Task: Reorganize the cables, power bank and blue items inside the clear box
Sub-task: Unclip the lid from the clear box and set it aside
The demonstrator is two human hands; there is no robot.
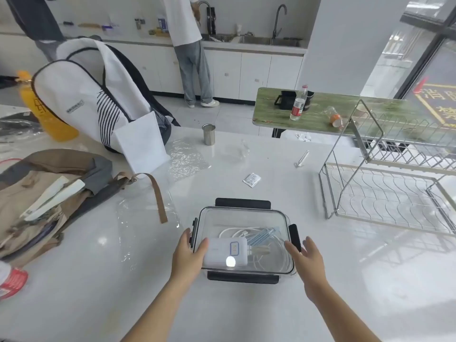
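Clear box (246, 213) stands on the white tabletop (271, 304) toward its near edge, about midway along, lid off so far as can be judged; dark latch flaps hang on all four sides.

Your left hand (188, 253) lies against the box's left wall, thumb hooked over the rim and touching the power bank (225, 253); the fingers look fairly straight and hold nothing fully, so I read it as bracing, not gripping. The power bank sits at the near left corner of the box, tilted up onto the rim. Judged the heaviest item here: rigid, smooth-shelled, likely to slip. Take it across its short sides with thumb opposite fingers, and lay it flat on the box floor first.

The white cables (237, 232) lie coiled behind and to the right of it, loops running under the blue items (262, 235) near the right wall. Cables are light, limp and springy; gather the whole coil, not a single strand. Blue items appear thin and soft; what they are cannot be told. Lift them by an edge.

Your right hand (307, 257) hovers just beside the right wall, fingers spread, holding nothing
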